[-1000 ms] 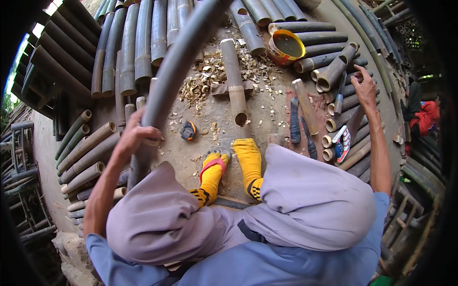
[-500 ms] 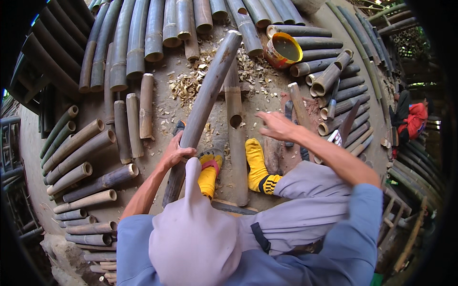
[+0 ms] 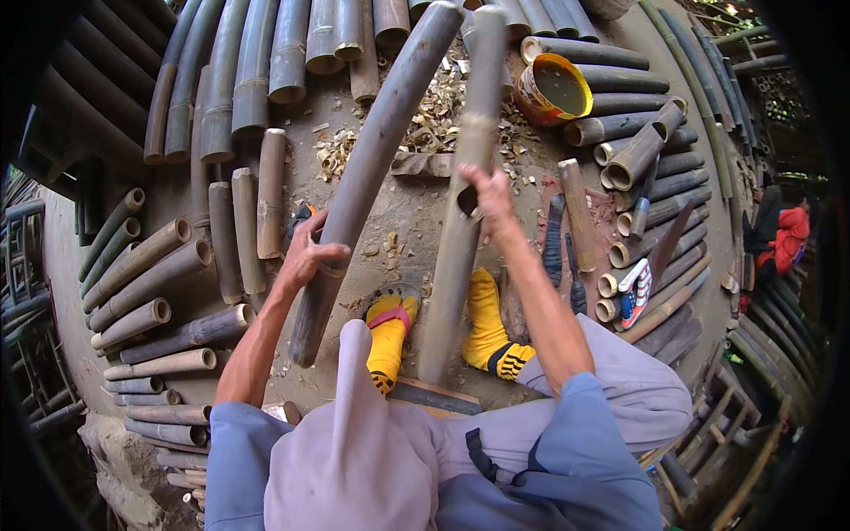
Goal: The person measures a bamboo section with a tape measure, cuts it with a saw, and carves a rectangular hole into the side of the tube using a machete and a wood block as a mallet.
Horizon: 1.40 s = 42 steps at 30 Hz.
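My left hand (image 3: 316, 250) is closed round a long dark bamboo pole (image 3: 376, 155), which leans away from me, its top at the far edge. In my right hand (image 3: 489, 202) is a bamboo tube (image 3: 452, 274) with a round hole in its side. The fingers grip it right at that hole, and the tube's far half is blurred. The two poles stand apart, side by side in front of me. Between and beside them are my feet in yellow socks, the left foot (image 3: 388, 341) in a sandal and the right foot (image 3: 487, 327).
Wood chips (image 3: 434, 119) litter the ground near a wooden block (image 3: 421, 165). A yellow-rimmed bucket (image 3: 553, 90) holds murky liquid. Bamboo tubes (image 3: 146, 265) lie in rows around me. At right are a blade with a coloured handle (image 3: 635, 294), dark tools (image 3: 553, 243) and a seated person in red (image 3: 784, 234).
My right hand, open at the right before, has come left and gripped the tube with the hole, which is now raised and tilted. My left hand's pole has shifted slightly.
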{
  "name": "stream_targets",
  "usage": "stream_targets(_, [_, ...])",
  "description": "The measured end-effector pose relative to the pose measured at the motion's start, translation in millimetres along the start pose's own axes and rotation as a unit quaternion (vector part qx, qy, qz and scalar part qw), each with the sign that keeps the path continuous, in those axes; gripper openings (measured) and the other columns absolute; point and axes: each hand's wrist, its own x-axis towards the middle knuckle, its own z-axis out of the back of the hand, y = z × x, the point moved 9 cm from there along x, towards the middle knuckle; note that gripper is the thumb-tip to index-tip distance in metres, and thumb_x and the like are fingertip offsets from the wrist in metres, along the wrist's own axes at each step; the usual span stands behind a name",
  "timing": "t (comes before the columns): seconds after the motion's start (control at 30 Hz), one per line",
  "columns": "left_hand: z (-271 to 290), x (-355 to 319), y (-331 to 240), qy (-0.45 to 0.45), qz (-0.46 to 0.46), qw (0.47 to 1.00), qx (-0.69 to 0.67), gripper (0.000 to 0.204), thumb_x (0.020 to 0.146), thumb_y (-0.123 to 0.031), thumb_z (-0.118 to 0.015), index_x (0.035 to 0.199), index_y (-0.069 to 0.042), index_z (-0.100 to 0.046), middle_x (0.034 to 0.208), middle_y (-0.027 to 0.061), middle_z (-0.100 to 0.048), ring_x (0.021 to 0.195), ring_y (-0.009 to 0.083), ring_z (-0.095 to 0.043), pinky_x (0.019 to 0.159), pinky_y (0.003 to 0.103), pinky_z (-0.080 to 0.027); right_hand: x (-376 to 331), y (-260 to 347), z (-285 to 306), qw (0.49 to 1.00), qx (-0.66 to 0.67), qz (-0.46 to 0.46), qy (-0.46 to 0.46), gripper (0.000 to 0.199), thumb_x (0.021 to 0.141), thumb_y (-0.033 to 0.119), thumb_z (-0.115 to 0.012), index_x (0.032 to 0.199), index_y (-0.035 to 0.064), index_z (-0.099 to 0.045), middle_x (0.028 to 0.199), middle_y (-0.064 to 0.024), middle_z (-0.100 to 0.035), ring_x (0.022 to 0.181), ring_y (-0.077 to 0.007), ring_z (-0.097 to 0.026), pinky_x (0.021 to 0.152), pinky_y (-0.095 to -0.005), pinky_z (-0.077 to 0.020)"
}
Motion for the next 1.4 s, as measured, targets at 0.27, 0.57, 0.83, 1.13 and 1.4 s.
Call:
stream_targets(0.27, [8,37,-59,-0.041,-0.077,0.981,0.174,0.091,0.061,-0.046,-0.074,0.133,0.001,-0.045,0.123,0.0205,-0.055,0.116,0.0291,-0.052,0.099,0.037,-0.039,24,116,24,0.962,0.226,0.148,-0.047,0.043,0.080,0.026,-0.066,0.114,0.0027,-0.052,0.095,-0.0068,-0.058,0.083,-0.0179,-0.060,0.077,-0.0327,-0.0508])
stream_targets(0.57, [12,25,-19,0.003,-0.081,0.976,0.204,0.083,0.052,-0.046,-0.072,0.115,0.004,-0.056,0.093,0.0157,-0.053,0.094,0.0290,-0.053,0.088,0.037,-0.041,-55,-58,-31,0.993,0.075,-0.061,-0.063,0.051,0.073,0.041,-0.077,0.099,-0.0019,-0.065,0.092,-0.0130,-0.065,0.081,-0.0216,-0.060,0.075,-0.0342,-0.0509])
stream_targets(0.83, [-3,2,37,0.046,0.011,0.986,0.160,0.075,0.054,-0.030,-0.075,0.119,0.003,-0.059,0.104,0.0142,-0.062,0.100,0.0255,-0.058,0.091,0.034,-0.042,-89,-162,-63,0.983,-0.024,-0.162,-0.084,0.081,0.069,0.055,-0.077,0.106,-0.0138,-0.055,0.102,-0.0274,-0.062,0.096,-0.0335,-0.061,0.087,-0.0399,-0.0470])
stream_targets(1.13, [-4,-11,55,0.031,0.005,0.985,0.168,0.079,0.058,-0.032,-0.070,0.126,0.005,-0.052,0.114,0.0190,-0.062,0.107,0.0280,-0.059,0.096,0.036,-0.042,-90,-124,-64,0.986,-0.113,-0.085,-0.085,0.082,0.069,0.051,-0.078,0.114,-0.0099,-0.049,0.107,-0.0248,-0.062,0.095,-0.0329,-0.062,0.087,-0.0396,-0.0477])
stream_targets(1.4, [-9,-21,54,0.011,0.002,0.983,0.182,0.082,0.058,-0.034,-0.069,0.127,0.005,-0.051,0.116,0.0199,-0.060,0.109,0.0291,-0.058,0.096,0.037,-0.041,-89,-121,-59,0.988,-0.114,-0.078,-0.069,0.087,0.067,0.054,-0.078,0.120,-0.0062,-0.044,0.108,-0.0263,-0.062,0.100,-0.0386,-0.062,0.089,-0.0432,-0.0479])
